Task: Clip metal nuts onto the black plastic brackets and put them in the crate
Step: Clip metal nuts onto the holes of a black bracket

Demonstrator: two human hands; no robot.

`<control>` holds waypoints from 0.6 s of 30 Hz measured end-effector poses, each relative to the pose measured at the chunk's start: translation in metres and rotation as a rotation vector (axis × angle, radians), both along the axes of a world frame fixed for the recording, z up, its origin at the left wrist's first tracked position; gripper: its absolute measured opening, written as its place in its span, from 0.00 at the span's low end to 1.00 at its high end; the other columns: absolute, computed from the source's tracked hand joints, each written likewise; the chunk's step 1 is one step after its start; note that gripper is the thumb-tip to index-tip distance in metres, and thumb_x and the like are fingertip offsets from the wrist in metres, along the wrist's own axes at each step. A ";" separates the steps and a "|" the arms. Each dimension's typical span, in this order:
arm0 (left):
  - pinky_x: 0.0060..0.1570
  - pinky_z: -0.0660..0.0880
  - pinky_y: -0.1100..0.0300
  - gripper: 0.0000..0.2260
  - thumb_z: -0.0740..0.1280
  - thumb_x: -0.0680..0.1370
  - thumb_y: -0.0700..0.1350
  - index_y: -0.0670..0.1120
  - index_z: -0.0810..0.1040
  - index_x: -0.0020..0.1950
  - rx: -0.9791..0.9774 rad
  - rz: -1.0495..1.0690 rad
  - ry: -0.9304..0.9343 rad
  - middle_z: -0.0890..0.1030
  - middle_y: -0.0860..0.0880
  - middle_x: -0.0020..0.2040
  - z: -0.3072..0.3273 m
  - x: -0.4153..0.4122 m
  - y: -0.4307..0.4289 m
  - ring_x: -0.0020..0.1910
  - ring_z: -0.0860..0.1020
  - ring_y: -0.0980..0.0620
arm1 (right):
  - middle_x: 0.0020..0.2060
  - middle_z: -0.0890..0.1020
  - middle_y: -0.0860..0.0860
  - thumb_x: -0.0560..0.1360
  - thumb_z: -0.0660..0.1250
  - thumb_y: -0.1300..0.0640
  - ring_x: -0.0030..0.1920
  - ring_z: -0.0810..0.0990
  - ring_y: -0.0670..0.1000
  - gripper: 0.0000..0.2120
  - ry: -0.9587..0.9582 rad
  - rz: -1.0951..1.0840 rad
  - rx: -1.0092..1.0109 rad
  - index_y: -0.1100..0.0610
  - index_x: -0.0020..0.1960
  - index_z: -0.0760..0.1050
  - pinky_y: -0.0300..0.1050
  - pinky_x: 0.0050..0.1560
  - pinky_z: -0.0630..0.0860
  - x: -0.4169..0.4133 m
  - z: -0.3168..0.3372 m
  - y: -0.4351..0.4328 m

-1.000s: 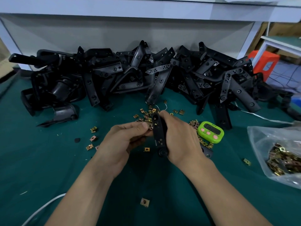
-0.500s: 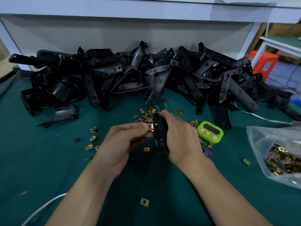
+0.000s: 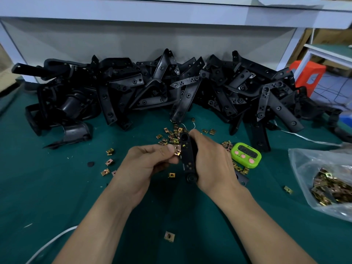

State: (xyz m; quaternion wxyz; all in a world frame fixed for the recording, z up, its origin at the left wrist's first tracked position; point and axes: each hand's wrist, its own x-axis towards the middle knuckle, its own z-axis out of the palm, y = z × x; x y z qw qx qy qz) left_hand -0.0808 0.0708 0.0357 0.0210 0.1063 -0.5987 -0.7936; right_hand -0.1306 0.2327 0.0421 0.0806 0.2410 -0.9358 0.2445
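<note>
- Centre of the frame: the right hand [image 3: 213,161] has its fingers curled round a black bracket [image 3: 187,156], held upright just above the counter [image 3: 57,197]. Small brass-coloured spots show on the bracket's face.
- The left hand [image 3: 146,164] pinches a nut [image 3: 177,153] between thumb and forefinger, and the nut touches the bracket's left edge.
- The broadest stretch of bare green lies in the lower left and along the bottom of the frame. Only a white cable [image 3: 49,244] and one stray nut [image 3: 169,236] lie there, the forearms crossing above.
- To the right the room is tighter: a green timer [image 3: 245,155] sits just beside the right hand, and a plastic bag [image 3: 323,180] of nuts fills the right edge.
- Beyond the hands, loose nuts [image 3: 171,136] are scattered on the green, a few more lying left of the left hand.
- Behind them a pile of black brackets [image 3: 171,88] spans nearly the whole width — a wall along the far side, set against a grey back panel [image 3: 114,40].
- The counter surface is a dark green mat, flat and matte.
- A white shelf [image 3: 171,14] overhangs the top of the frame; an orange stool [image 3: 306,75] stands in the upper right, past the counter's end.
</note>
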 end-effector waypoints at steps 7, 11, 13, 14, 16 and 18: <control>0.47 0.76 0.62 0.11 0.77 0.63 0.55 0.48 0.87 0.35 -0.009 0.002 0.000 0.86 0.46 0.40 -0.001 0.000 -0.001 0.42 0.83 0.55 | 0.37 0.71 0.43 0.65 0.72 0.63 0.35 0.70 0.50 0.30 0.013 -0.004 0.007 0.39 0.49 0.56 0.47 0.39 0.67 0.000 -0.001 0.000; 0.48 0.76 0.59 0.12 0.77 0.63 0.55 0.46 0.87 0.35 -0.056 0.010 0.010 0.86 0.44 0.39 -0.002 -0.001 -0.003 0.42 0.82 0.53 | 0.39 0.73 0.43 0.67 0.74 0.60 0.36 0.72 0.50 0.29 0.033 -0.008 0.019 0.40 0.50 0.57 0.48 0.41 0.71 -0.001 -0.001 -0.001; 0.44 0.77 0.62 0.11 0.78 0.63 0.53 0.45 0.86 0.34 -0.085 -0.003 0.031 0.85 0.43 0.38 -0.002 0.000 -0.002 0.39 0.82 0.52 | 0.39 0.73 0.44 0.69 0.75 0.56 0.36 0.73 0.50 0.27 0.037 0.000 0.012 0.41 0.49 0.58 0.49 0.41 0.71 0.000 -0.002 -0.002; 0.42 0.78 0.63 0.10 0.80 0.64 0.51 0.45 0.86 0.34 -0.091 -0.011 0.042 0.85 0.43 0.37 -0.002 0.001 -0.001 0.39 0.82 0.52 | 0.39 0.73 0.44 0.69 0.76 0.55 0.36 0.73 0.49 0.26 0.048 0.007 0.014 0.41 0.49 0.58 0.48 0.40 0.70 0.000 -0.002 -0.003; 0.44 0.79 0.60 0.08 0.81 0.67 0.47 0.43 0.86 0.36 -0.069 -0.002 0.046 0.85 0.41 0.39 -0.003 0.001 -0.002 0.40 0.82 0.49 | 0.39 0.73 0.43 0.69 0.77 0.55 0.36 0.73 0.49 0.26 0.070 0.018 0.025 0.42 0.50 0.60 0.48 0.40 0.70 0.002 -0.002 -0.004; 0.50 0.77 0.55 0.07 0.77 0.68 0.46 0.42 0.86 0.38 -0.049 0.019 0.040 0.85 0.40 0.41 -0.004 0.000 -0.003 0.42 0.82 0.47 | 0.42 0.74 0.43 0.67 0.77 0.56 0.38 0.76 0.50 0.26 0.082 0.011 0.047 0.43 0.53 0.62 0.49 0.41 0.73 0.002 0.000 -0.005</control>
